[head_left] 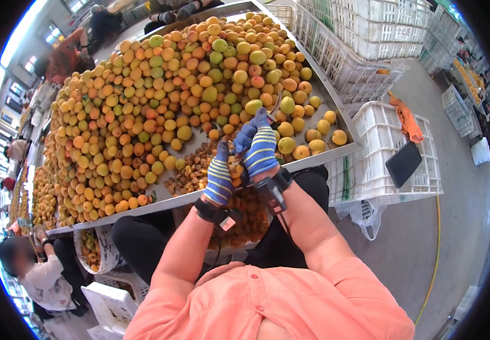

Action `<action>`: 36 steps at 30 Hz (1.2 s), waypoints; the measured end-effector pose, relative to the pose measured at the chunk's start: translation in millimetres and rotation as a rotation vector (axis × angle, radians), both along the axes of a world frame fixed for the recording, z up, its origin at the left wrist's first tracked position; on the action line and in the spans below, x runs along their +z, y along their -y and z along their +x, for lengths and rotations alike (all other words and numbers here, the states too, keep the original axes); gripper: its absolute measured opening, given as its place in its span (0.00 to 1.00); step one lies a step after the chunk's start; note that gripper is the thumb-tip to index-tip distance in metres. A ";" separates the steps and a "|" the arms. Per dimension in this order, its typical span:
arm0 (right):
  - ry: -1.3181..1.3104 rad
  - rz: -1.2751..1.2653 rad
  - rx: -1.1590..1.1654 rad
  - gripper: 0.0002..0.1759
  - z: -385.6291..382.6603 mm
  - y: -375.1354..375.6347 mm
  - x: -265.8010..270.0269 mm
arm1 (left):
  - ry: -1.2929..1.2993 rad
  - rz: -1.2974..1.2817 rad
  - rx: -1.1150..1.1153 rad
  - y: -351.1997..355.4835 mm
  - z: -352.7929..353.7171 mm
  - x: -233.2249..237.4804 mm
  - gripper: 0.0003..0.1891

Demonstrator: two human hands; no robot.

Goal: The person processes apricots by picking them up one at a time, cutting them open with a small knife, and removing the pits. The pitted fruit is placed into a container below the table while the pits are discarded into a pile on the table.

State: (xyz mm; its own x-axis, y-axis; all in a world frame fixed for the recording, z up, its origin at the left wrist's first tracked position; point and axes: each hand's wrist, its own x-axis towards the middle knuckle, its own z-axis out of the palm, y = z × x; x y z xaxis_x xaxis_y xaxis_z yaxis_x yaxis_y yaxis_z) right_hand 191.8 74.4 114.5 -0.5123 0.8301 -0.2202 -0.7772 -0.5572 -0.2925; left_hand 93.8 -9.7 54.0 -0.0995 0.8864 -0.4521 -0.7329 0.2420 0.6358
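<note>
Both hands wear blue gloves with yellow stripes and are close together over the front edge of the metal tray (335,152). My right hand (260,144) is closed around a knife (277,103), whose thin curved blade sticks up past the fingers. My left hand (220,175) is closed on an apricot (235,169), partly hidden between the two gloves. Beneath and beside the hands lies a heap of brown pits (191,173) in the tray. Whole apricots (160,96), orange, yellow and some green, are piled across the rest of it.
Below the tray edge, between my knees, a container of opened apricots (247,218) shows. White crates (364,73) are stacked at right; a nearer crate (395,130) carries an orange cloth (406,119) and a dark tablet (403,164). A co-worker (46,272) sits at left beside a bucket (106,249).
</note>
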 end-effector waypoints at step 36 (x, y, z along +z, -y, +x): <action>1.532 1.417 -0.272 0.16 17.4 7.0 -6.7 | -1.035 -0.004 -0.780 116.0 6.1 -45.0 0.20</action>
